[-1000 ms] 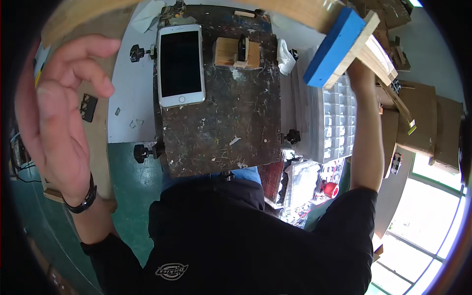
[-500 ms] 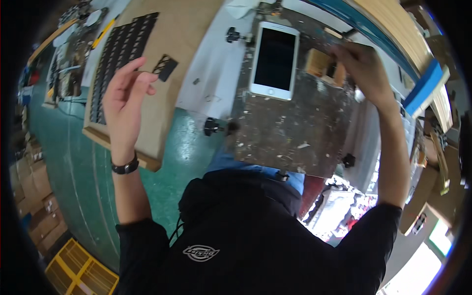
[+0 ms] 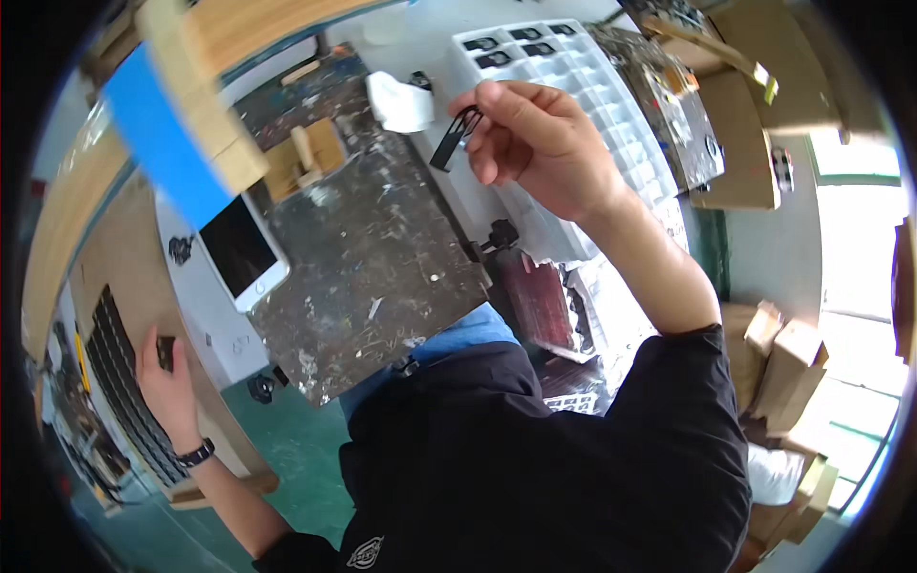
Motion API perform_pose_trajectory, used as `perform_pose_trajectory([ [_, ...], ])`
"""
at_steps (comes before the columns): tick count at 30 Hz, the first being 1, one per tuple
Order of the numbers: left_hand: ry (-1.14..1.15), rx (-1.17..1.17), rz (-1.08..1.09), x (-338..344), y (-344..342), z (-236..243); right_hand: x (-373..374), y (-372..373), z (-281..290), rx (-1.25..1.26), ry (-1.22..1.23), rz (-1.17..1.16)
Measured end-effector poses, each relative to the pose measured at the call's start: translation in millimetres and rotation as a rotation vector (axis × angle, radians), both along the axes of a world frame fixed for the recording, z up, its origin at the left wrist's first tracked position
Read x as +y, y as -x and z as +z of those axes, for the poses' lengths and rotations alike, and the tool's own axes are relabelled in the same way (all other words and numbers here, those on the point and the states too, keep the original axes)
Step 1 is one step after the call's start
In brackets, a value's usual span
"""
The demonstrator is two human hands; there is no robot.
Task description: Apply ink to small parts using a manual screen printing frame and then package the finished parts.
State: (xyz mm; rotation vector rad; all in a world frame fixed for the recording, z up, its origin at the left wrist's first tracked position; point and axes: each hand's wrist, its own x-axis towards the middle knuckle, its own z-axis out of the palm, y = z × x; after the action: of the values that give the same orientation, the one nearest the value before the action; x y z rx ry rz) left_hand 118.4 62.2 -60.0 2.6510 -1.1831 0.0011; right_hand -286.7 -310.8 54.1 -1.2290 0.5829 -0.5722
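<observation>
My right hand point(image 3: 549, 148) is raised over the near-left side of a white compartment tray point(image 3: 611, 124), pinching a small black flat part with cutouts point(image 3: 453, 141) between thumb and fingers. At the left, my left hand point(image 3: 170, 396) reaches low over a brown board point(image 3: 143, 248), its thumb and finger closed around a small dark piece point(image 3: 166, 353). Rows of black parts point(image 3: 124, 368) lie on the board beside that hand. A wooden block fixture point(image 3: 308, 155) stands on the dark, scuffed worktable point(image 3: 373, 248) between my hands.
A white phone point(image 3: 244, 253) lies at the worktable's left edge. Blue tape wraps a wooden beam point(image 3: 172, 134) overhead. Crumpled white material point(image 3: 399, 102) sits by the tray. Black parts occupy several far cells. A black clamp knob point(image 3: 499, 234) juts from the table's right edge.
My view has swung right. My right hand has moved from the wooden fixture to the tray with a black part in it. My left fingers have closed around the small piece on the board.
</observation>
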Motion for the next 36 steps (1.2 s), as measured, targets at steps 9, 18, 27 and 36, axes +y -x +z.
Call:
perform_pose_trajectory([
  [9,0.003,0.024,0.048,0,-11,-1,-4,25,-12,-0.09,-0.156,0.03],
  [18,-0.018,-0.001,0.02,-8,-10,2,-8,42,-13,-0.125,-0.191,0.027],
  [27,0.269,0.041,-0.026,0,-3,4,-101,89,-2,0.118,0.392,-0.329],
  [36,0.559,0.276,-0.113,-27,50,36,-218,108,-28,0.665,0.664,-0.504],
])
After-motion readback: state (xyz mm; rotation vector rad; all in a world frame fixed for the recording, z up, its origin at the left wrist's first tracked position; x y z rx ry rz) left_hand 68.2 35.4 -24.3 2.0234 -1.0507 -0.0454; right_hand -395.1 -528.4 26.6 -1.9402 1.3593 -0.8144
